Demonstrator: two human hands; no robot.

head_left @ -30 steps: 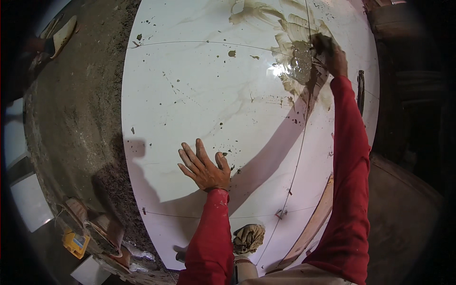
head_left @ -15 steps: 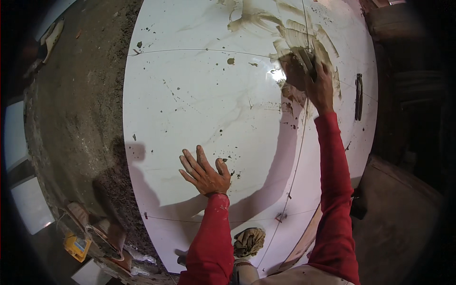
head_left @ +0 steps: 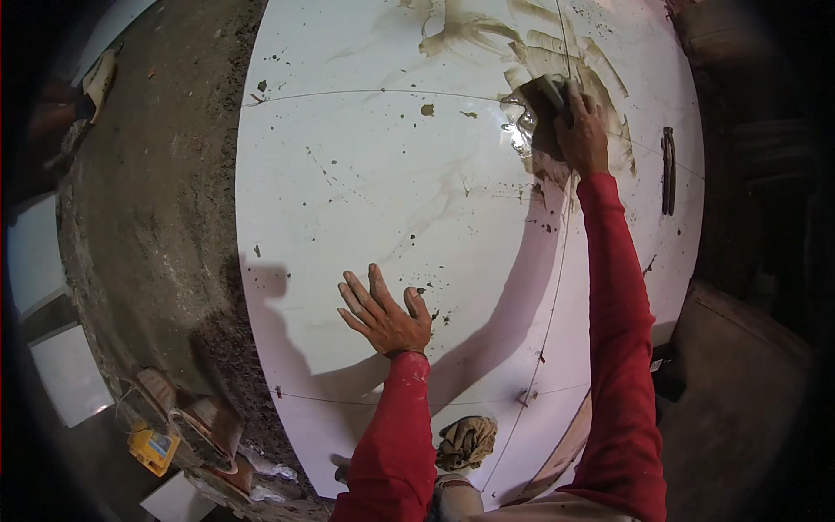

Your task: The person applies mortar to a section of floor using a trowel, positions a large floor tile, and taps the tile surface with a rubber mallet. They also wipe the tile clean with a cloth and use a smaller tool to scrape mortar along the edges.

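One second on, my right hand (head_left: 584, 132) has come left to the seam (head_left: 553, 287), fingers curled round a flat tool (head_left: 553, 92), which now covers part of the smeared paste (head_left: 551, 58). My left hand (head_left: 389, 319) stays spread wide on the white tile (head_left: 348, 222), palm down, gripping nothing.

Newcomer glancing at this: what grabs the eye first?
Likely the brown slurry smeared across the white tiles at upper right, where the right hand holds a flat tool. Next, the left hand, fingers spread on the tile, lower centre. Then the yellow object at lower left.
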